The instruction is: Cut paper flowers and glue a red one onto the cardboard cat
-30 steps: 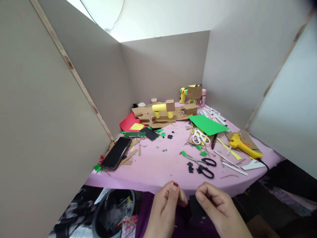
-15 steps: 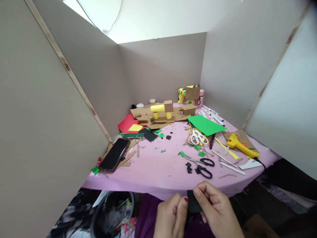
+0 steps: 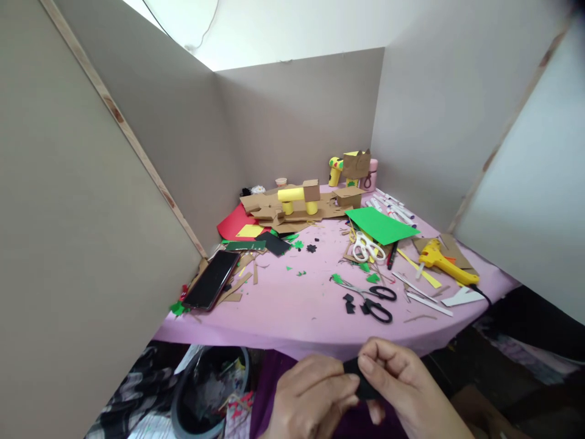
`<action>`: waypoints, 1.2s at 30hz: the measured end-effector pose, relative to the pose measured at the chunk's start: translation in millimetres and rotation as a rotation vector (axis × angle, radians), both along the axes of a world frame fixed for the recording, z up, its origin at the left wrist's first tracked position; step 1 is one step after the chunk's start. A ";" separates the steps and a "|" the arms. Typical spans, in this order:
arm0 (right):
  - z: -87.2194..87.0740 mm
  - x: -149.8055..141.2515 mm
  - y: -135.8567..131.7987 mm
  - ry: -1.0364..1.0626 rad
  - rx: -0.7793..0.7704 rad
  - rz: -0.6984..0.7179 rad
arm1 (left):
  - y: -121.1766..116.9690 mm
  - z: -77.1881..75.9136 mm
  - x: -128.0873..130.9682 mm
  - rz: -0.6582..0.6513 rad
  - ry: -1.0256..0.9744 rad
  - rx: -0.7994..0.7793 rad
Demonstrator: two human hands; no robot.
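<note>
Below the table's front edge, both hands hold a small piece of black paper (image 3: pixel 365 385). My left hand (image 3: pixel 313 393) grips its left side, fingers laid over the edge and partly covering it. My right hand (image 3: pixel 402 381) pinches the other side between thumb and bent fingers. Just beyond, on the table, lie black-handled scissors (image 3: pixel 372 299), partly spread, with black paper scraps (image 3: pixel 349 303) beside them. A black paper flower shape (image 3: pixel 311 248) rests farther back, near a sheet of black paper (image 3: pixel 273 243).
On the pink-covered table (image 3: pixel 274 305) stand a yellow tube figure with a cardboard head (image 3: pixel 297 195) and a yellow glue gun (image 3: pixel 445 262). White scissors (image 3: pixel 365 247), green paper (image 3: pixel 379 225), markers and a phone (image 3: pixel 212 280) lie around. A bin (image 3: pixel 176 402) stands below; grey panels enclose the table.
My left hand has shifted right and turned over the black paper, its fingers now stretched across the edge. The paper looks more tilted or bent. The view has tipped slightly.
</note>
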State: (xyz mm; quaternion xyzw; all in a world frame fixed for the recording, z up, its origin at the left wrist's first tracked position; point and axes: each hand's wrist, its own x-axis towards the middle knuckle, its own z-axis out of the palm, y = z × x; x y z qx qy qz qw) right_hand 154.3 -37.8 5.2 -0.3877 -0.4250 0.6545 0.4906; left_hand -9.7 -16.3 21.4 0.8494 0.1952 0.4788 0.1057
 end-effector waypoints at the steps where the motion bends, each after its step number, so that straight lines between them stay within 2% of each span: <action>1: 2.2 0.1 -1.2 0.005 0.007 -0.013 | -1.4 -0.7 -0.3 0.005 -0.025 -0.056; 9: 15.5 -1.5 -10.7 -0.021 0.050 -0.051 | -16.8 -4.6 13.4 0.145 -0.353 -0.472; 12: 18.1 0.2 -12.8 -0.152 0.142 -0.061 | -20.3 -4.7 22.6 0.171 -0.494 -0.638; 18: 22.9 -0.3 -15.6 -0.376 0.348 -0.183 | -24.2 2.3 31.8 0.180 -0.728 -0.937; 21: 24.6 0.7 -15.1 -0.425 0.401 -0.176 | -24.6 5.0 32.8 0.193 -0.749 -0.970; 27: 25.0 4.7 -13.5 -0.491 0.464 -0.114 | -25.0 0.9 30.6 0.218 -0.691 -0.906; 32: 24.3 2.2 -14.2 -0.544 0.454 -0.149 | -27.0 -0.5 29.5 0.233 -0.654 -0.859; 36: 27.9 1.5 -14.2 -0.571 0.442 -0.193 | -26.6 3.3 30.7 0.227 -0.719 -0.985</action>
